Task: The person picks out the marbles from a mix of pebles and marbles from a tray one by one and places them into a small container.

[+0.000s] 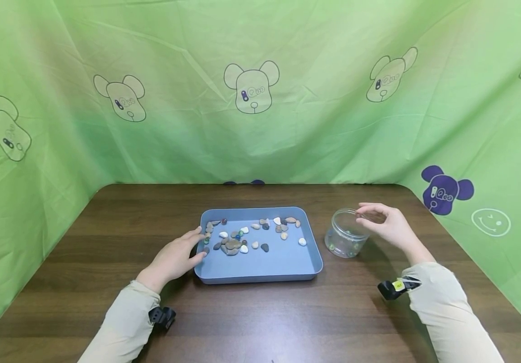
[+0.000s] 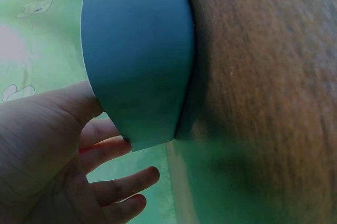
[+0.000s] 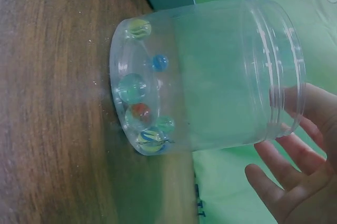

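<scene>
My left hand (image 1: 172, 260) is at the left end of a blue tray (image 1: 265, 272), fingers and thumb reaching over its rim. Near those fingertips lie a green glass marble (image 1: 206, 241) and small pebbles. In the left wrist view the tray's outer wall hides part of my thumb and fingers (image 2: 126, 182). My right hand (image 1: 389, 224) is at the mouth of a clear jar (image 1: 346, 247), thumb and fingers parted by the rim. Several glass marbles (image 3: 131, 88) lie on the jar's bottom, one with red in it (image 3: 141, 111). I cannot tell whether anything small is between the right fingertips.
Inside the tray lie many pebbles, brown (image 1: 232, 245), white (image 1: 303, 242) and dark (image 1: 265, 247), with a few marbles among them, one reddish (image 1: 224, 221). The jar stands close to the tray's right side on a wooden table (image 1: 251, 322). A green curtain (image 1: 188, 136) hangs behind.
</scene>
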Demonstrator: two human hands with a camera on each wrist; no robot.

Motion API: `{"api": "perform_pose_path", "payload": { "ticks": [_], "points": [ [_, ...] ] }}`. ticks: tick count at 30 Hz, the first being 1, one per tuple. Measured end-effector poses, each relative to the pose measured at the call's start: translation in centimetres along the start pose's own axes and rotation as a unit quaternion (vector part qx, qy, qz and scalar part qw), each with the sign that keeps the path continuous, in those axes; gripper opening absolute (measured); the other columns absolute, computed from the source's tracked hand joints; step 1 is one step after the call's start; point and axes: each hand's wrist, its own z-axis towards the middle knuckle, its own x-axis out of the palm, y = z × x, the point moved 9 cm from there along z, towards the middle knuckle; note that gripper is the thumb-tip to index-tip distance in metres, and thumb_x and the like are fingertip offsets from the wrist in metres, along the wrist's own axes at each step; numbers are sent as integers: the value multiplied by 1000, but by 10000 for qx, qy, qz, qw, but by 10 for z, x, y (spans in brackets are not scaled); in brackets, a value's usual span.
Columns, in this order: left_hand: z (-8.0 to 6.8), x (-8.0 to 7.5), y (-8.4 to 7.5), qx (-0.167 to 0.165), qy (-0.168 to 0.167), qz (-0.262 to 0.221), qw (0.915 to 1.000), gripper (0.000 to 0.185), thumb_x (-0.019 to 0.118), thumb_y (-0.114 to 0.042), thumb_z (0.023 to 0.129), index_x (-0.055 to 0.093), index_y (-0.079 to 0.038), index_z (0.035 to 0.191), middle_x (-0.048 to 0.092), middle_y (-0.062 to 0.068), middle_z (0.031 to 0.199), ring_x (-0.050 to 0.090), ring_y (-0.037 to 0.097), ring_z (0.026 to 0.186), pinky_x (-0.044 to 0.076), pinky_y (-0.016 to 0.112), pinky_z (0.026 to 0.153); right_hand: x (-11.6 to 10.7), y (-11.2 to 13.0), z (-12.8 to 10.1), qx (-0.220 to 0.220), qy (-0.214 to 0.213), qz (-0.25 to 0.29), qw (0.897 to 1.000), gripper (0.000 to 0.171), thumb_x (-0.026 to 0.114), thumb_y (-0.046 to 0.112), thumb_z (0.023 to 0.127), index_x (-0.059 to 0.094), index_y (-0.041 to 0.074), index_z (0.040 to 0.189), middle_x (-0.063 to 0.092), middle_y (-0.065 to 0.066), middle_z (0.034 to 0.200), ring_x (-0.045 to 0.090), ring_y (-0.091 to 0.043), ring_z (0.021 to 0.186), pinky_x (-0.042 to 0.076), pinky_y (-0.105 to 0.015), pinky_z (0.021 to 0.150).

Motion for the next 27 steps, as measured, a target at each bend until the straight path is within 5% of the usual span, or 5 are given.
{"api": "perform_pose_path", "payload": {
  "ticks": [14,17,22,27],
  "points": [
    [0,0,0,11,-2,-11,10000,46,58,-25,91,53,-3,131,39,17,147,47,36,128,43,49,100,-1,3,-1,47,-273,-229,9994,20,69,1,80,65,-9,97,49,39,96,53,22,87,45,-3,79],
    [0,0,0,6,-7,-14,10000,46,58,-25,91,53,-3,130,39,17,147,47,36,127,43,49,100,-2,3,-1,102,-318,-324,9989,20,69,2,80,66,-8,97,59,25,98,53,21,86,46,-3,78],
    [0,0,1,6,-6,-26,10000,46,58,-25,91,53,-3,130,39,17,147,47,36,127,43,49,100,-1,1,-1,269,-359,-497,9978,21,69,3,81,65,-8,99,64,-21,106,52,22,85,46,-3,77],
    [0,0,1,9,3,-26,10000,46,57,-25,91,52,-2,131,39,17,147,46,37,128,43,49,101,-1,0,-2,295,-325,-578,9974,23,69,5,81,65,-8,100,60,-31,112,49,23,85,47,-4,76]
  ]
}}
